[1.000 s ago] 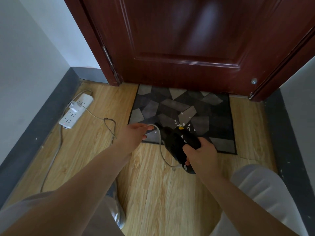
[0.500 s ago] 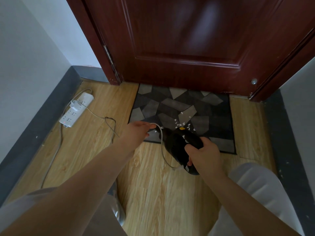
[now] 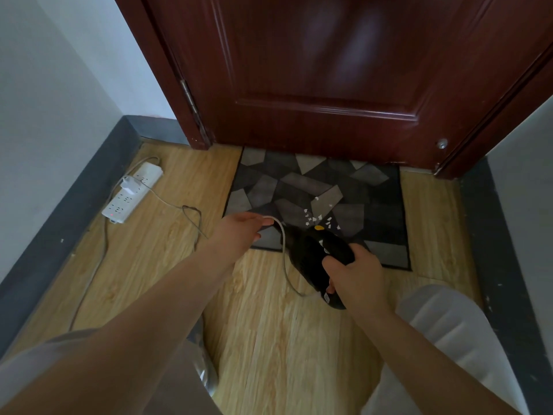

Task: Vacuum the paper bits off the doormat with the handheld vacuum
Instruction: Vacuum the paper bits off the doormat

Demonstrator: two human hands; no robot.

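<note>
Nearest, the right hand [image 3: 357, 272] grips the black handheld vacuum [image 3: 318, 256] by its handle, hiding much of it. The left hand [image 3: 239, 232] pinches the white cord [image 3: 283, 250] just left of it. The vacuum's nose, dark against the doormat [image 3: 386, 202], is hard to make out. White paper bits [image 3: 317, 217] lie scattered just beyond it, before the door [image 3: 329, 70].
</note>
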